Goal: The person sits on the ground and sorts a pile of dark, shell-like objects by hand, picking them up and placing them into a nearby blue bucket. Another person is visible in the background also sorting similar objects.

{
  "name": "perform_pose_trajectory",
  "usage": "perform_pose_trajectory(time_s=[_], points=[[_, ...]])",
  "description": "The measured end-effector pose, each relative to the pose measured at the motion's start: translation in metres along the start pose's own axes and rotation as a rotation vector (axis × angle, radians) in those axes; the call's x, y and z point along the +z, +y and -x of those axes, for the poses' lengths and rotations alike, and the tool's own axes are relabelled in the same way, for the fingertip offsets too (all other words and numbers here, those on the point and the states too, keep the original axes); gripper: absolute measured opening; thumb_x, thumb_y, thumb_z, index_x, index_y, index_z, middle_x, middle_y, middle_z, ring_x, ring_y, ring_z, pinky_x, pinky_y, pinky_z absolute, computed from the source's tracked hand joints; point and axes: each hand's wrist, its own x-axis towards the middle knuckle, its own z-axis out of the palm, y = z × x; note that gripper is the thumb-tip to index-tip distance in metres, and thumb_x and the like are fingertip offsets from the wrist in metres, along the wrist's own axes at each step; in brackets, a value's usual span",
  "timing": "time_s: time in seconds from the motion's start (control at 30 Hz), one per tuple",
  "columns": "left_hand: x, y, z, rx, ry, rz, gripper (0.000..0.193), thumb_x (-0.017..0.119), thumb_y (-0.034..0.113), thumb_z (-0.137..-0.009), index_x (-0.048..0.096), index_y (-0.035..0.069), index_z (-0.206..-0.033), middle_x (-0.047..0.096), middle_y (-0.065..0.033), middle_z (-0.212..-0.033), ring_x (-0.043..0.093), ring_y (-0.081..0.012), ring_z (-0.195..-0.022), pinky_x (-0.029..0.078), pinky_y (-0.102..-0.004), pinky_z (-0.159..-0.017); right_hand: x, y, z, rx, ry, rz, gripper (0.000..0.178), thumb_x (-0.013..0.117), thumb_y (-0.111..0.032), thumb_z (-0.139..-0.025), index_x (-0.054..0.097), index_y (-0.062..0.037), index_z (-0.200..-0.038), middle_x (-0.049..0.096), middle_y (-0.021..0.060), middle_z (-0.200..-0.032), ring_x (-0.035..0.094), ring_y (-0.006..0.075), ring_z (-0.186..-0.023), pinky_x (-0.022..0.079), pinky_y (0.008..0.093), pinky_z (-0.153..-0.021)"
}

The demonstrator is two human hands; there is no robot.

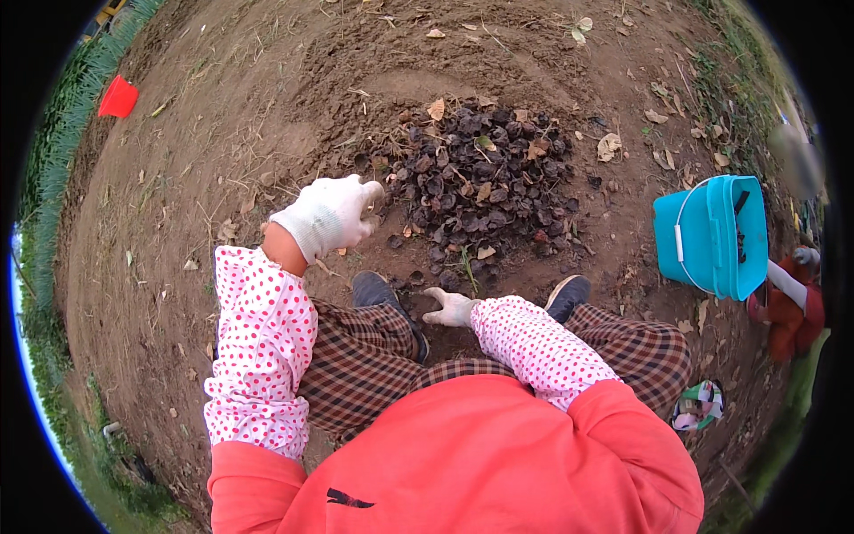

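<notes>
A heap of dark brown, shrivelled, husk-like pieces (489,178) lies on the soil in front of me, with a few dry leaves on top. My left hand (334,212), in a white knit glove, hovers at the heap's left edge. Its fingers are curved, with a gap between the stained fingertips and the thumb; I make out nothing between them. Low between my shoes, my gloved right hand (452,308) reaches leftward near the ground at the heap's near edge. Its fingers are partly stretched and apart, and no held thing shows.
A turquoise bucket (698,236) with a white-gripped handle tilts at the right, some dark bits inside. Beyond it is another person's blurred arm (787,283). A red container (117,97) lies far left. A patterned item (698,405) rests near my left-leaning shoes' opposite side, at right.
</notes>
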Motion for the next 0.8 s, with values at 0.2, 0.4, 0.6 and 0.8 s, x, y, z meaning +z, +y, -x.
perform_pose_trajectory(time_s=[0.2, 0.4, 0.6, 0.8], points=[[-0.002, -0.011, 0.005, -0.018, -0.010, 0.041, 0.048, 0.069, 0.026, -0.088, 0.059, 0.014, -0.134, 0.064, -0.0150, -0.118, 0.066, -0.0378, -0.107, 0.055, -0.0483, -0.090, -0.070, 0.012, -0.012, -0.020, 0.320, 0.118, 0.067, 0.067, -0.045, -0.091, 0.048, -0.0164, -0.148, 0.061, 0.0200, -0.138, 0.057, 0.0353, -0.130, 0.044, 0.0413, -0.110], [-0.003, -0.011, 0.002, 0.021, 0.019, 0.060, 0.050, 0.070, 0.019, -0.083, 0.060, 0.014, -0.131, 0.065, -0.0151, -0.112, 0.067, -0.0367, -0.104, 0.055, -0.0471, -0.090, -0.062, -0.026, 0.000, -0.160, 0.185, 0.434, 0.039, 0.070, -0.037, -0.089, 0.070, -0.0129, -0.119, 0.068, 0.0161, -0.121, 0.065, 0.0325, -0.115, 0.050, 0.0417, -0.100], [0.003, -0.016, 0.002, 0.062, 0.079, 0.047, 0.052, 0.070, 0.019, -0.080, 0.058, 0.013, -0.131, 0.064, -0.0162, -0.108, 0.067, -0.0381, -0.100, 0.055, -0.0477, -0.085, 0.008, -0.047, -0.024, -0.469, 0.277, 0.826, 0.047, 0.067, -0.024, -0.086, 0.062, -0.0160, -0.132, 0.044, 0.0159, -0.153, 0.034, 0.0378, -0.147, 0.031, 0.0590, -0.116], [0.019, -0.030, 0.010, 0.037, 0.115, 0.065, 0.049, 0.069, 0.023, -0.084, 0.059, 0.012, -0.131, 0.064, -0.0167, -0.109, 0.067, -0.0385, -0.099, 0.055, -0.0476, -0.084, -0.040, -0.033, -0.046, -0.367, 0.476, 0.935, 0.030, 0.061, -0.017, -0.090, 0.068, -0.0133, -0.119, 0.041, 0.0147, -0.157, 0.029, 0.0369, -0.151, 0.028, 0.0579, -0.118]])
